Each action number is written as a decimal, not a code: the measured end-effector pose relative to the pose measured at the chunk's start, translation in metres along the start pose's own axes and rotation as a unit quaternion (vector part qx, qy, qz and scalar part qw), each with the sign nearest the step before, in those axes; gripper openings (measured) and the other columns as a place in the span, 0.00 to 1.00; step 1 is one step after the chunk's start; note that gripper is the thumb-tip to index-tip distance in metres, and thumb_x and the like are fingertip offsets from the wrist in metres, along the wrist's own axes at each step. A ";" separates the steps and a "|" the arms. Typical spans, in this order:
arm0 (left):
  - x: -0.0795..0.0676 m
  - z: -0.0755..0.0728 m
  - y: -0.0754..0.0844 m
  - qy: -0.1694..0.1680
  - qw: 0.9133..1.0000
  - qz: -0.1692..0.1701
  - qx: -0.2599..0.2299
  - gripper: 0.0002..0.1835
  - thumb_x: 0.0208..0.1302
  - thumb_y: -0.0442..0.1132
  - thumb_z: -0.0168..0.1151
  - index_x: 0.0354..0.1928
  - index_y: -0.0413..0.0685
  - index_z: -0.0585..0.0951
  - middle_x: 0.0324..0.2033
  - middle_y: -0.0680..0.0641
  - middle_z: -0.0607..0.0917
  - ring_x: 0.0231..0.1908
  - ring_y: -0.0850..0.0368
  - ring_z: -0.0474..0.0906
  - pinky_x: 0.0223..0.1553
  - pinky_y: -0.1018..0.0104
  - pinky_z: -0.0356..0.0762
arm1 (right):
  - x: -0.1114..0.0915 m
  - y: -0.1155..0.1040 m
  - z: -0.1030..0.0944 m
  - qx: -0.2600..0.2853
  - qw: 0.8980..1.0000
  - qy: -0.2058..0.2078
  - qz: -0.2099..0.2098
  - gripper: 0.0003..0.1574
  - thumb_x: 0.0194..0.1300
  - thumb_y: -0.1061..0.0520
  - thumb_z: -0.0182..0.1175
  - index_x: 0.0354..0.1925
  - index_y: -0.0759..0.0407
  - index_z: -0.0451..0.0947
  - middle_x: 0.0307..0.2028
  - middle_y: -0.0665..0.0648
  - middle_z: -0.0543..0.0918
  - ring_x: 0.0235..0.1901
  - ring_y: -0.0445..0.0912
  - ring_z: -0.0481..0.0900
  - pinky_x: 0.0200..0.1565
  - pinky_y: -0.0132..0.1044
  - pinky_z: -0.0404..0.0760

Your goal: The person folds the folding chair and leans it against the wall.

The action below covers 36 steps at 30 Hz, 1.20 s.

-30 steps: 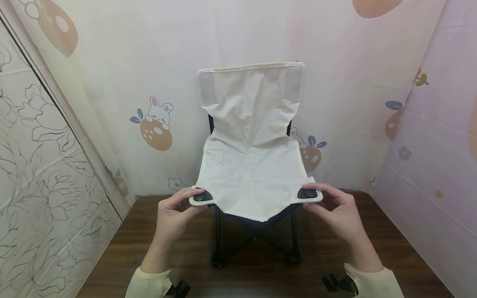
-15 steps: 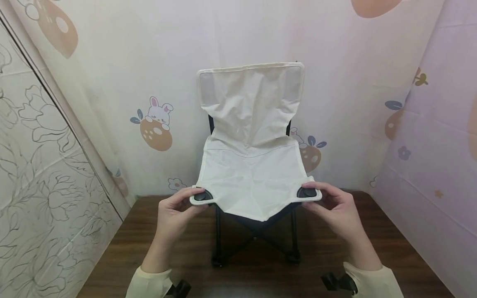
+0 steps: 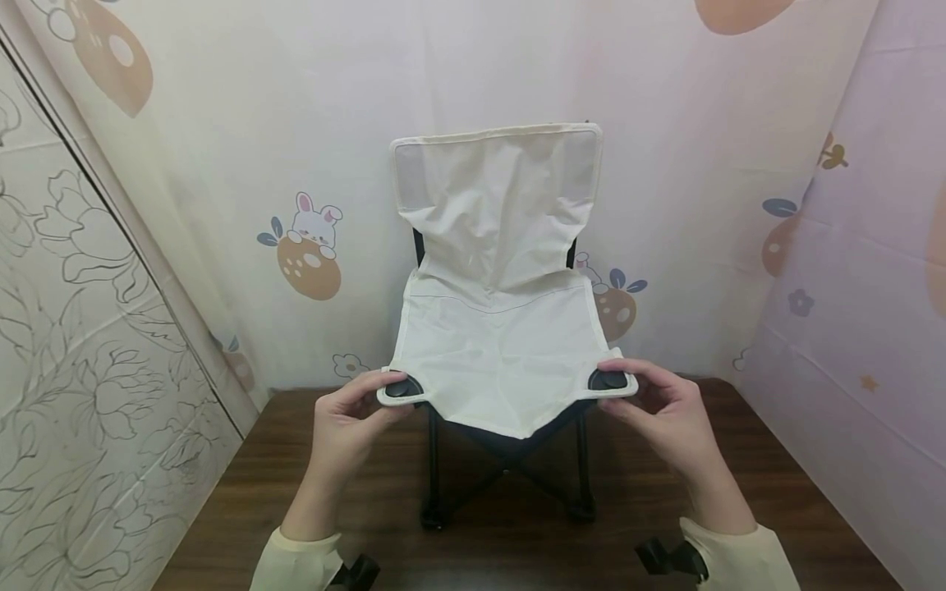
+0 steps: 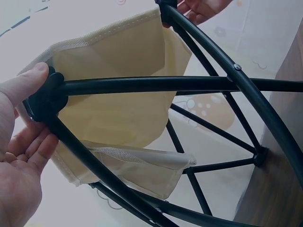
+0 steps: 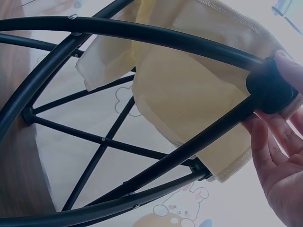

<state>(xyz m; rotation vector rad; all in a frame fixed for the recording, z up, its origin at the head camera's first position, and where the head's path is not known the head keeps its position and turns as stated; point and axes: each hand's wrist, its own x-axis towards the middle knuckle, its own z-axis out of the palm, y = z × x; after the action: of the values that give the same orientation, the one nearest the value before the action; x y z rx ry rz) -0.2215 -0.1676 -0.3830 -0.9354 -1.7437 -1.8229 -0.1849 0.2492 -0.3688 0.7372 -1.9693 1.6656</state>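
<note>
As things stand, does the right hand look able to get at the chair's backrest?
Probably yes: nothing visible stands between the right hand and the backrest above the seat. It is gripping the seat's front right corner, though, so it would likely have to let go first.

Soft, even light fills the head view. Both wrist views look hazy, one upper corner glaring, the chair fabric (image 4: 118, 116) shaded.

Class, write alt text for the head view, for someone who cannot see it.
A person's left hand and right hand pinch the front seat corners of a cream fabric chair with a black frame. It stands on a brown wood-grain surface before a pale backdrop printed with rabbits.
</note>
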 end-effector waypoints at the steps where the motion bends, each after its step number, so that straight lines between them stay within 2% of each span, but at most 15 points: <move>1: 0.000 0.000 0.000 0.000 1.000 0.000 0.001 0.21 0.57 0.15 0.76 0.54 0.28 0.87 0.48 0.44 0.91 0.47 0.55 0.88 0.47 0.64 0.90 | 0.000 0.000 0.000 0.001 1.000 0.000 0.000 0.28 0.61 0.83 0.70 0.59 0.75 0.82 0.52 0.51 0.90 0.45 0.41 0.85 0.44 0.29 0.88; 12: 0.001 0.002 0.002 0.007 1.000 -0.013 0.006 0.21 0.57 0.16 0.77 0.54 0.28 0.87 0.48 0.44 0.91 0.48 0.54 0.87 0.48 0.63 0.90 | 0.002 0.000 0.002 0.016 1.000 0.000 -0.003 0.28 0.62 0.83 0.70 0.59 0.75 0.82 0.52 0.52 0.90 0.44 0.42 0.85 0.45 0.29 0.88; 36: 0.003 0.005 0.005 0.007 1.000 -0.014 0.005 0.21 0.58 0.17 0.77 0.54 0.28 0.88 0.51 0.42 0.91 0.50 0.54 0.87 0.47 0.66 0.89 | 0.002 -0.003 0.003 -0.002 1.000 -0.002 0.001 0.27 0.63 0.81 0.70 0.60 0.74 0.82 0.53 0.51 0.89 0.44 0.43 0.84 0.45 0.28 0.88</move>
<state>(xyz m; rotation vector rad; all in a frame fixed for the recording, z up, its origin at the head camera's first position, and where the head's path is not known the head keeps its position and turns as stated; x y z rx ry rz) -0.2195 -0.1627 -0.3777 -0.8965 -1.7631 -1.8330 -0.1847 0.2456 -0.3656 0.7373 -1.9754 1.6615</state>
